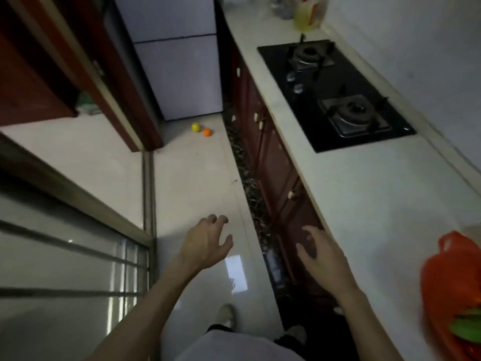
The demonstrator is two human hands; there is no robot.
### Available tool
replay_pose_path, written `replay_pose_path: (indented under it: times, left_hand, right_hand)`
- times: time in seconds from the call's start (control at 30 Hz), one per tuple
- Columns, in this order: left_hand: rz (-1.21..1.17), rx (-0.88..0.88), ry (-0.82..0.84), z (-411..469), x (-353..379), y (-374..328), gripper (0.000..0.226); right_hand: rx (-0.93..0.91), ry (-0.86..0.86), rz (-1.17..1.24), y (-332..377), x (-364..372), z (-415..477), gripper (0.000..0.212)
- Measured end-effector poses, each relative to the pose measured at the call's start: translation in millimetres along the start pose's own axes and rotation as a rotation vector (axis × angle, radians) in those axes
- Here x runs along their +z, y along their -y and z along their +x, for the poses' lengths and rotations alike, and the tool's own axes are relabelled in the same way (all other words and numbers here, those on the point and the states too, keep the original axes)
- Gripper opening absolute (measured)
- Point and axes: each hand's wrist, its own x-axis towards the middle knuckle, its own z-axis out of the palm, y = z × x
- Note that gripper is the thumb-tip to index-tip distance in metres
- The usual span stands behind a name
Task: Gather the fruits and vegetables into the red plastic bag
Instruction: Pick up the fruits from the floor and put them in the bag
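Observation:
A yellow fruit (195, 127) and an orange fruit (207, 132) lie side by side on the floor far ahead, in front of the fridge. The red plastic bag (442, 277) sits on the counter at the lower right, open, with green vegetables (466, 332) showing inside. My left hand (205, 243) hovers over the floor with fingers loosely curled and holds nothing. My right hand (320, 254) is stretched out beside the counter edge, fingers spread, also empty. Both hands are far from the fruits.
A white counter (364, 199) with a black two-burner gas hob (335, 95) runs along the right, above dark red cabinets (270, 157). A pale fridge (182, 69) stands at the far end. A glass sliding door (65, 256) and wooden frame line the left. My feet (226, 313) show below.

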Motion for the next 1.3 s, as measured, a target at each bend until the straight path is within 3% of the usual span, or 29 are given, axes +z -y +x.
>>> replay_pose_path:
  times: [0.17,0.43,0.7,1.0,1.3]
  left_hand:
    - [-0.033,-0.157,-0.067,-26,-28,78,0.046]
    - [-0.07,-0.28,-0.115,13,-43,136,0.045]
    - [-0.036,-0.307,-0.14,146,-61,179,0.041]
    - [-0.005,-0.346,-0.161,297,-115,218,0.041]
    - [-0.044,-0.396,-0.112,414,-139,302,0.045]
  right_hand:
    - [-0.108,0.111,-0.02,63,42,41,0.039]
    - [-0.165,0.24,-0.065,107,79,121,0.041]
    - [-0.222,0.285,0.002,131,114,275,0.042]
    - [-0.274,0.376,-0.087,158,131,450,0.038]
    - [-0.266,0.504,-0.113,201,181,597,0.045]
